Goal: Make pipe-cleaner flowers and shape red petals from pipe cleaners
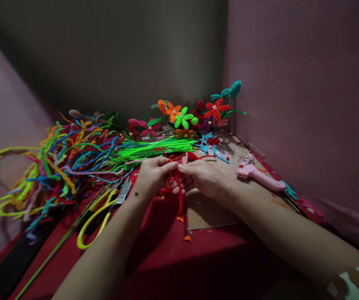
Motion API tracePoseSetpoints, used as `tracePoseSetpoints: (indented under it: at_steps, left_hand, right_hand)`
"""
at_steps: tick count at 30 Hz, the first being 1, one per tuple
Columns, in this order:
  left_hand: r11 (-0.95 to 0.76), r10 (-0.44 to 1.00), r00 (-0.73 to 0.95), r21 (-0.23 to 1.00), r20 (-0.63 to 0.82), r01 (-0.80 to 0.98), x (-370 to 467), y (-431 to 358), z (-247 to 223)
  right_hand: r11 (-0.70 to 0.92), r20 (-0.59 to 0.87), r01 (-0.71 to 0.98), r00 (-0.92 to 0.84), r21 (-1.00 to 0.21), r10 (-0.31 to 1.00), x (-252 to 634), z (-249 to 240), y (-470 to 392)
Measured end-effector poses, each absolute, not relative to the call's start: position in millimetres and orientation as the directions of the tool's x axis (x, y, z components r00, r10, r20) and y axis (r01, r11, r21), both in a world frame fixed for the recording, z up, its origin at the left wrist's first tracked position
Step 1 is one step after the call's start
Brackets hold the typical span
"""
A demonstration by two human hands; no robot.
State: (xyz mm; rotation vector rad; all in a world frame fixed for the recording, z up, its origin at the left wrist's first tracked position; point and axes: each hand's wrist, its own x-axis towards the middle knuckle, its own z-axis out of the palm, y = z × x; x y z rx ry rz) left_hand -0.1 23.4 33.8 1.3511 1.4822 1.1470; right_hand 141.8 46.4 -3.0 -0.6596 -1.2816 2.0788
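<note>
A red pipe cleaner [180, 199] hangs down from between my fingertips over the table's near part. My left hand [156, 173] pinches it, thumb pressed against the fingers. Close against that, my right hand [200, 177] also pinches the red pipe cleaner, thumb and index together and the other fingers curled below. The exact spot of each grip is partly hidden by the fingers. Yellow-handled scissors [96, 221] lie just left of my left wrist. Behind my hands is a bundle of bright green pipe cleaners [163, 146].
A tangled heap of coloured pipe cleaners [61, 162] fills the left. Finished fuzzy flowers [182, 117] stand at the back. A pink glue gun [257, 175] lies on the cardboard [212, 214] at the right. Walls close in on both sides.
</note>
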Motion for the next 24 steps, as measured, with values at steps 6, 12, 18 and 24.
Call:
tracePoseSetpoints:
  at_steps: [6, 12, 18, 24]
  left_hand:
    - [0.001, 0.997, -0.079, 0.965, 0.020, 0.264, -2.0, 25.0, 33.6]
    - [-0.021, 0.998, -0.057, 0.948, 0.041, 0.318, 2.4, 20.5, 35.0]
    - [-0.008, 0.997, -0.062, 0.930, 0.033, 0.367, -0.2, 24.3, 26.9]
    - [0.031, 0.998, -0.059, 0.928, -0.010, 0.372, -1.7, 25.0, 30.8]
  right_hand:
    - [-0.331, -0.158, -0.181, -0.609, -0.926, 0.777, 141.9, 6.8, 40.2]
    - [-0.195, -0.093, -0.138, -0.531, -0.971, 0.842, 138.2, 6.5, 39.6]
    - [0.118, 0.057, 0.115, -0.434, -0.986, 0.899, 135.1, 4.4, 38.8]
    - [0.098, 0.038, 0.103, -0.475, -0.990, 0.879, 136.4, 4.8, 39.4]
